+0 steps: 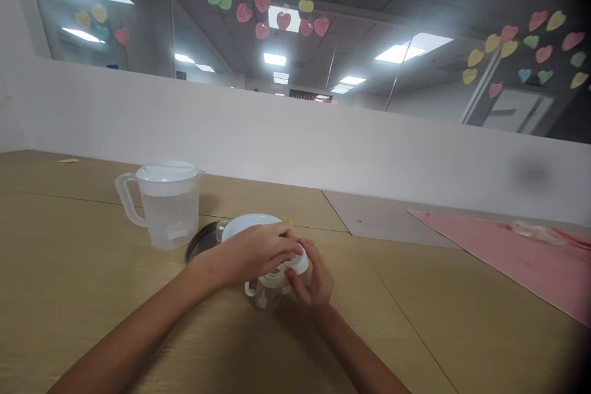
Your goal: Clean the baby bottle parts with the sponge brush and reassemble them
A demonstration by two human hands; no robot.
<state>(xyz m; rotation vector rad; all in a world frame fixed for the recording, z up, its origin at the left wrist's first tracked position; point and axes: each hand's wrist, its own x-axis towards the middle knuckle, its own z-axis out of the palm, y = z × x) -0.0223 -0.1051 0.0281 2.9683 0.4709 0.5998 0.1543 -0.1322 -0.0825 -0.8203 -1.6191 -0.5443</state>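
Observation:
My right hand (318,277) is wrapped round a small container with a white lid (299,261); its body is mostly hidden by my fingers. From the left, my left hand (263,249) reaches across, its fingers curled together onto that lid. Just below my left hand stands a small clear jar (271,292), partly covered by the fingers. Behind the hands lies a white round dish or lid (249,221), and at its left a dark round metal tray (198,249) peeks out beside my left wrist.
A clear plastic pitcher (168,215) with a white lid and handle stands at the left. Pink sheeting (521,258) covers the table's right side, with a crumpled plastic bag (538,232) on it. A white low wall (277,135) and glass with heart-shaped notes rise behind the table.

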